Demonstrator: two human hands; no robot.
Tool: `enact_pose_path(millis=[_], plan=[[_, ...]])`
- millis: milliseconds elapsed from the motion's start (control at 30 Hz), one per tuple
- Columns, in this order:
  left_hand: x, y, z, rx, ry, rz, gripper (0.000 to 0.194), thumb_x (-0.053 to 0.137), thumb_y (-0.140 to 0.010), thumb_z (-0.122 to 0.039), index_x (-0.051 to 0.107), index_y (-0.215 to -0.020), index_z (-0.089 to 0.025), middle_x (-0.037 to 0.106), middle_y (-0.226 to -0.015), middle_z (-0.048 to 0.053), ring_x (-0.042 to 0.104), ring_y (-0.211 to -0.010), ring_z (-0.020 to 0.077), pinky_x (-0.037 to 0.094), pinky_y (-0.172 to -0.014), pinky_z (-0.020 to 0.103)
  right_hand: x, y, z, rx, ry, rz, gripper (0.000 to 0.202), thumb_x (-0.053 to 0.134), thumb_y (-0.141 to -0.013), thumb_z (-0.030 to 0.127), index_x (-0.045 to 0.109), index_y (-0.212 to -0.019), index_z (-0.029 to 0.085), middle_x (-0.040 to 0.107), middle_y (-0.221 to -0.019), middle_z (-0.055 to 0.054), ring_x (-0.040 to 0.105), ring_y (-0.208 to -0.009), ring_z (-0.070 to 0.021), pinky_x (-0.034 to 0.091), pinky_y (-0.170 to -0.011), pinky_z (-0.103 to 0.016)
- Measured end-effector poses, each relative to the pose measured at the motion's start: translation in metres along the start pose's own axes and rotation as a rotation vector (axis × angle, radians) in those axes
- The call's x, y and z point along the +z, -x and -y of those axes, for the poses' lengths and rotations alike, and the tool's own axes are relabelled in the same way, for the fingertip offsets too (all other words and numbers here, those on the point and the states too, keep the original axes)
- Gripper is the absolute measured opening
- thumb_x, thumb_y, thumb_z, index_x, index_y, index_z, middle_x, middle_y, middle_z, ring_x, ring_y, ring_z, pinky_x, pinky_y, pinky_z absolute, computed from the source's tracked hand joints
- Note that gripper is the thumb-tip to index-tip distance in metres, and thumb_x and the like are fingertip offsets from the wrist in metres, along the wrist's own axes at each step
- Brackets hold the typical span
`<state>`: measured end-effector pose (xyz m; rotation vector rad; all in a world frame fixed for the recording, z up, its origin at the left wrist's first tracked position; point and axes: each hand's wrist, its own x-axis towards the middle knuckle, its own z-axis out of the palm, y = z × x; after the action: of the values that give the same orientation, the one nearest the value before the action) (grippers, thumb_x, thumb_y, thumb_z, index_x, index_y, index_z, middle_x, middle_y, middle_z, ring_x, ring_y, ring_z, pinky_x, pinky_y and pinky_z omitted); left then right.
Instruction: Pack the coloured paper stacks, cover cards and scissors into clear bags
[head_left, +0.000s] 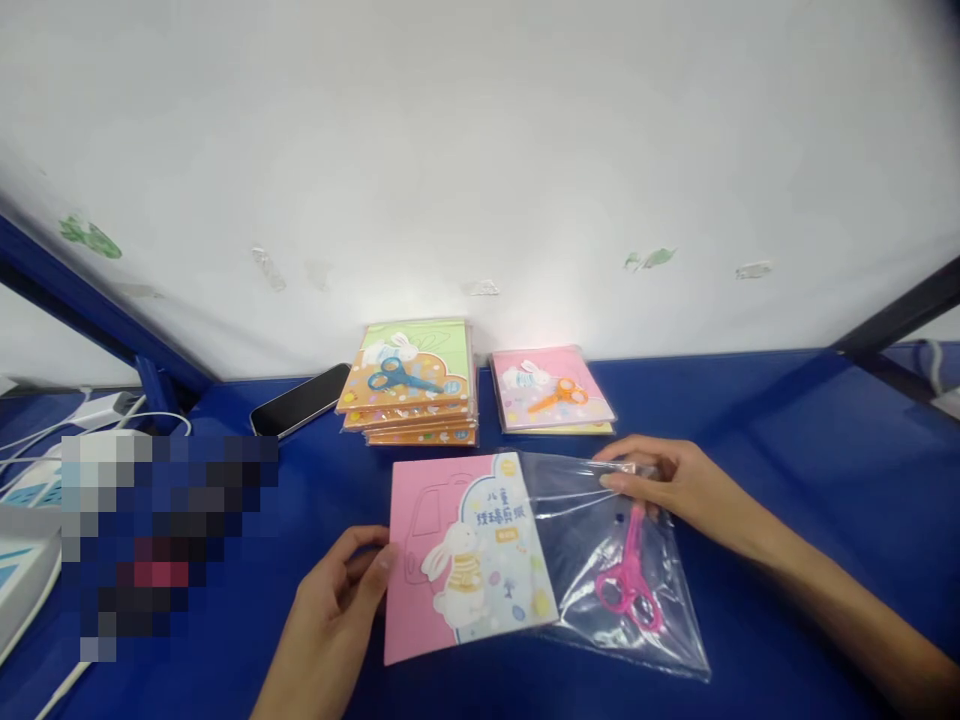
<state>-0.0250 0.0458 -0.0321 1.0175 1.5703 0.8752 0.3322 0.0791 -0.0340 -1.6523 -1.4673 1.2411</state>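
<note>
A pink booklet with a white rabbit (469,560) lies at the near middle, its left edge pinched by my left hand (337,600). Its right side meets a clear plastic bag (577,600); whether the edge is inside the bag I cannot tell. Pink scissors (630,580) rest in the bag, handles toward me. My right hand (652,475) pinches the bag's upper edge near the scissors' tip, with its fingers closed on the plastic.
Behind stand a stack of wrapped booklets with blue scissors on top (409,380) and a smaller pile with orange scissors (551,390). A black phone (300,402) lies left of them. White cables and power strips (30,560) sit at the far left, beside a pixelated area.
</note>
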Motion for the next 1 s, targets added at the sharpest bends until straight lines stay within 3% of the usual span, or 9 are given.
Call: enact_pose_path(millis=[167, 300, 400, 500, 567, 667, 867, 1000], plan=[[-0.022, -0.003, 0.007, -0.038, -0.055, -0.125, 0.064, 0.074, -0.074, -0.067, 0.067, -0.118, -0.021, 0.082, -0.087, 0.005, 0.078, -0.077, 0.0278, 0.061, -0.065, 0.031, -0.017, -0.001, -0.003, 0.013, 0.107, -0.026, 0.043, 0.078, -0.08, 0.057, 0.077, -0.107, 0.025, 0.068, -0.066, 0.001, 0.062, -0.056, -0.0147, 0.046, -0.049, -0.024], [-0.023, -0.002, 0.005, -0.044, -0.055, -0.147, 0.069, 0.072, -0.075, -0.068, 0.068, -0.125, -0.02, 0.083, -0.089, 0.006, 0.079, -0.081, 0.0296, 0.063, -0.065, 0.032, -0.029, -0.002, -0.006, -0.024, 0.127, -0.131, 0.048, 0.076, -0.082, 0.058, 0.073, -0.118, 0.027, 0.075, -0.08, -0.002, 0.063, -0.056, -0.015, 0.053, -0.056, -0.029], [-0.017, -0.002, 0.005, -0.043, -0.017, -0.157, 0.063, 0.076, -0.075, -0.059, 0.068, -0.126, -0.022, 0.083, -0.097, 0.006, 0.079, -0.089, 0.0313, 0.066, -0.068, 0.036, -0.038, 0.0, -0.006, -0.003, 0.015, -0.108, 0.051, 0.075, -0.085, 0.053, 0.067, -0.13, 0.031, 0.079, -0.107, -0.007, 0.074, -0.081, -0.0226, 0.061, -0.074, -0.036], [-0.015, -0.002, 0.009, -0.049, 0.008, -0.156, 0.056, 0.077, -0.075, -0.052, 0.07, -0.123, -0.024, 0.081, -0.11, 0.006, 0.078, -0.096, 0.032, 0.068, -0.071, 0.038, -0.043, 0.003, -0.003, -0.01, -0.136, -0.089, 0.056, 0.076, -0.085, 0.05, 0.064, -0.135, 0.03, 0.077, -0.116, -0.01, 0.075, -0.099, -0.0292, 0.062, -0.085, -0.043], [-0.016, -0.003, 0.013, -0.03, -0.002, -0.159, 0.057, 0.078, -0.075, -0.054, 0.07, -0.122, -0.024, 0.081, -0.112, 0.006, 0.077, -0.099, 0.0329, 0.068, -0.073, 0.039, -0.043, 0.005, 0.0, -0.033, -0.159, -0.128, 0.054, 0.075, -0.084, 0.051, 0.068, -0.131, 0.026, 0.078, -0.112, -0.011, 0.075, -0.098, -0.0301, 0.061, -0.087, -0.045], [-0.019, -0.004, 0.017, -0.007, -0.002, -0.142, 0.061, 0.08, -0.073, -0.058, 0.07, -0.122, -0.023, 0.08, -0.113, 0.005, 0.076, -0.101, 0.0336, 0.068, -0.076, 0.039, -0.037, 0.01, 0.012, -0.063, -0.031, -0.268, 0.047, 0.076, -0.083, 0.054, 0.074, -0.118, 0.024, 0.079, -0.087, -0.006, 0.073, -0.078, -0.0234, 0.06, -0.077, -0.039], [-0.021, -0.004, 0.016, -0.02, 0.009, -0.101, 0.065, 0.08, -0.074, -0.056, 0.067, -0.128, -0.024, 0.08, -0.114, 0.005, 0.076, -0.103, 0.0336, 0.068, -0.072, 0.036, -0.023, 0.035, 0.047, -0.274, 0.117, -0.755, 0.034, 0.076, -0.084, 0.051, 0.077, -0.104, 0.023, 0.063, -0.062, 0.001, 0.046, -0.048, -0.0104, 0.037, -0.044, -0.024], [-0.023, -0.004, 0.018, -0.042, -0.008, -0.108, 0.064, 0.079, -0.076, -0.056, 0.067, -0.13, -0.024, 0.079, -0.119, 0.005, 0.075, -0.106, 0.034, 0.068, -0.075, 0.035, -0.022, 0.051, 0.069, -0.333, 0.273, -0.726, 0.034, 0.079, -0.078, 0.052, 0.081, -0.099, 0.025, 0.059, -0.06, 0.002, 0.046, -0.049, -0.0109, 0.035, -0.042, -0.024]])
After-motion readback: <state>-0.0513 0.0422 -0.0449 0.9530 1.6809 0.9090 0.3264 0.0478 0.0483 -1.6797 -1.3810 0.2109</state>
